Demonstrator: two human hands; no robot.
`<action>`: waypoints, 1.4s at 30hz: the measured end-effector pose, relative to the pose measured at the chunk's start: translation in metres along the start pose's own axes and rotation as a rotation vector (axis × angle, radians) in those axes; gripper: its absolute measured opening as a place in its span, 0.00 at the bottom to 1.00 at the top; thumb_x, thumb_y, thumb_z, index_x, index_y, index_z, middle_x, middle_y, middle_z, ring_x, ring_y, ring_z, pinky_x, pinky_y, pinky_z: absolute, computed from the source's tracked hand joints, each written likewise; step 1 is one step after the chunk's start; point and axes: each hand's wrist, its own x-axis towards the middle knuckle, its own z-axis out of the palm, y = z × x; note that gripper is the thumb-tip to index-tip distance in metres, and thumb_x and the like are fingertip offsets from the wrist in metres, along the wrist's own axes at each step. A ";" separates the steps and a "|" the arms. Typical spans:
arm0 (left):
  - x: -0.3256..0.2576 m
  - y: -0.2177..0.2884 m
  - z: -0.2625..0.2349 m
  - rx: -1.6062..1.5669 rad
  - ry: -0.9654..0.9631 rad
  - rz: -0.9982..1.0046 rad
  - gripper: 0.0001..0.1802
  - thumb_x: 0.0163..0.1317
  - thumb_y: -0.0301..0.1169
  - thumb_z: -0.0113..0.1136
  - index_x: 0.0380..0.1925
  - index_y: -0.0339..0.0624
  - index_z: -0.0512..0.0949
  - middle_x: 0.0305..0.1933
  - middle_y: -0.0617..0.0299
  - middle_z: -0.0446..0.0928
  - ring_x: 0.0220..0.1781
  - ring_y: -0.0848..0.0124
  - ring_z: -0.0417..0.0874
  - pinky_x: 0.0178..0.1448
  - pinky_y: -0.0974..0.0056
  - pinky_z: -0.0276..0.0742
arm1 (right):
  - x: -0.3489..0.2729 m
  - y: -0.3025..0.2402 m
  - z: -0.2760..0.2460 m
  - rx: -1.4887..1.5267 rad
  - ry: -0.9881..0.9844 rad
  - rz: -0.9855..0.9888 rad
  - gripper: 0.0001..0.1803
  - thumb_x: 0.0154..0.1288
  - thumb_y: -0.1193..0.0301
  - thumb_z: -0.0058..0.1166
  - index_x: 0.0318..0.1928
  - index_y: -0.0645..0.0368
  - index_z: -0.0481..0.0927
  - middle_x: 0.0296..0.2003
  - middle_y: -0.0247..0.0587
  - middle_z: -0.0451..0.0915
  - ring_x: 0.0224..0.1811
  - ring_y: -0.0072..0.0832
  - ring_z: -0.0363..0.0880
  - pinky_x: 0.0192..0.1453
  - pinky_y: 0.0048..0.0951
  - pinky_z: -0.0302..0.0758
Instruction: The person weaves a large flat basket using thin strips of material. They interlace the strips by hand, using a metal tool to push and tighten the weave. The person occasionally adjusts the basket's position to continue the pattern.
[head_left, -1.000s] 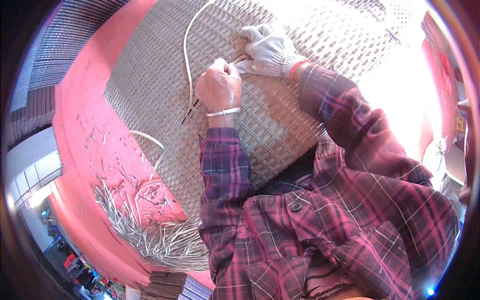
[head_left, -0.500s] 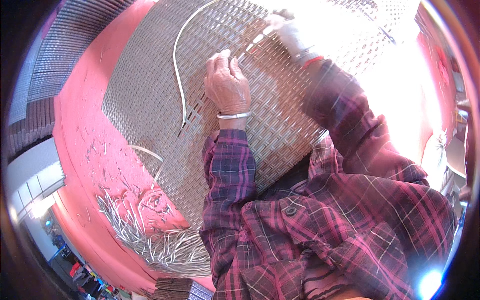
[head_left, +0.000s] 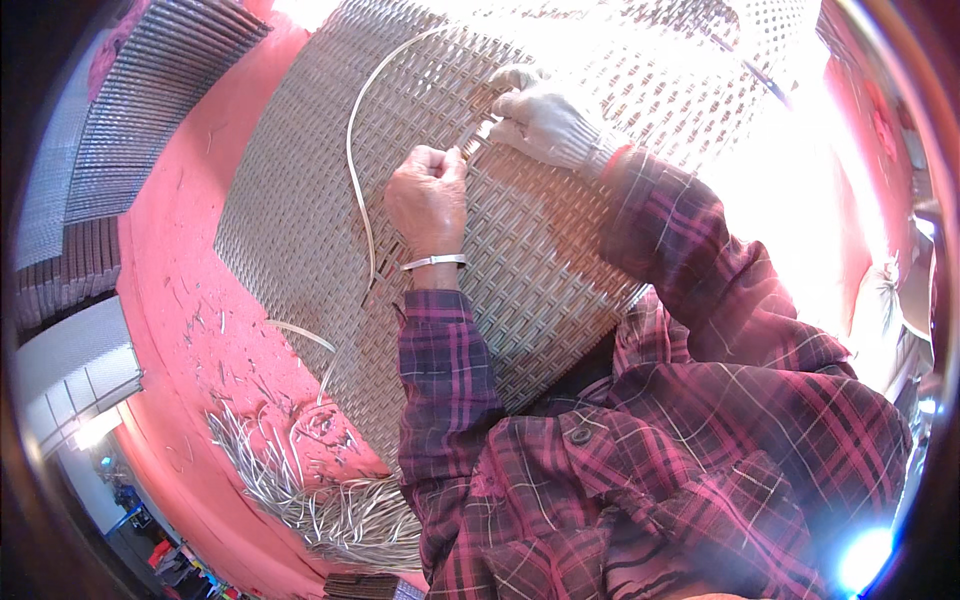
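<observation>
On the woven panel (head_left: 530, 325): weave mostly filled; long strand (head_left: 350, 150) toward its left edge lies loose, apparently unfinished.
Left hand (head_left: 428, 207): pinching short strip (head_left: 471, 148).
Right gloved hand (head_left: 553, 125): pinching its farther end.

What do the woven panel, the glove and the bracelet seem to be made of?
Woven panel: probably synthetic rattan, semi-gloss, judging by its regular, shiny weave; natural cane is possible.
Glove: likely knitted cotton or blend, matt, with ribbed cuff.
Bracelet: seemingly silvery metal, smooth and bright, though plastic is possible.
</observation>
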 end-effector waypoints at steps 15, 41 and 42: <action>0.011 -0.017 0.015 0.131 -0.192 -0.071 0.11 0.53 0.38 0.61 0.21 0.43 0.80 0.26 0.49 0.81 0.32 0.49 0.83 0.34 0.49 0.77 | 0.003 -0.002 0.003 -0.089 -0.315 0.073 0.22 0.59 0.52 0.51 0.35 0.57 0.86 0.62 0.43 0.68 0.59 0.45 0.66 0.60 0.44 0.67; 0.017 -0.003 0.024 0.223 -0.291 0.022 0.13 0.56 0.41 0.61 0.26 0.42 0.82 0.29 0.48 0.81 0.35 0.49 0.83 0.36 0.50 0.78 | -0.001 0.006 0.016 -0.094 -0.204 0.065 0.14 0.55 0.59 0.54 0.30 0.54 0.86 0.56 0.42 0.75 0.58 0.44 0.67 0.62 0.43 0.65; 0.017 -0.005 0.027 0.241 -0.262 0.057 0.13 0.56 0.41 0.62 0.26 0.43 0.82 0.29 0.48 0.81 0.35 0.49 0.83 0.37 0.50 0.78 | -0.001 0.006 0.015 -0.122 -0.232 0.053 0.14 0.55 0.60 0.55 0.30 0.55 0.85 0.56 0.42 0.75 0.57 0.43 0.69 0.61 0.43 0.66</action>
